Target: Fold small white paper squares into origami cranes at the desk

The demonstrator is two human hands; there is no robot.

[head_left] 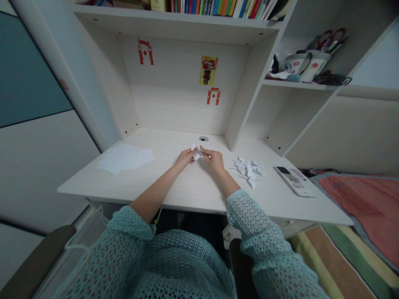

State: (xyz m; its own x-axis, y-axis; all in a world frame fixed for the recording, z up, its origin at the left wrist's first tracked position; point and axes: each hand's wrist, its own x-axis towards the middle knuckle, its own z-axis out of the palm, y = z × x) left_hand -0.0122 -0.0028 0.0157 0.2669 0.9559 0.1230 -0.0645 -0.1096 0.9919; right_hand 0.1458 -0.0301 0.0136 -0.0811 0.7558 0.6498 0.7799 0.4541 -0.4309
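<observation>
Between my two hands, a little above the middle of the desk, is a small piece of folded white paper (196, 154). My left hand (185, 158) pinches its left side. With thumb and fingertips, my right hand (213, 158) grips its right edge. The fingers cover part of the paper, so its exact shape is unclear. To the right, a loose heap of folded white paper pieces (249, 168) lies on the desk, several with pointed ends. Flat white paper sheets (124, 158) are spread in an overlapping pile on the left.
A white desk (187, 187) carries everything. Right of the heap lies a flat phone-like device (294, 181). Behind, a cable hole (203, 139) sits near the back panel. Cups (313, 66) with scissors stand on a side shelf, and books (215, 7) line the shelf above.
</observation>
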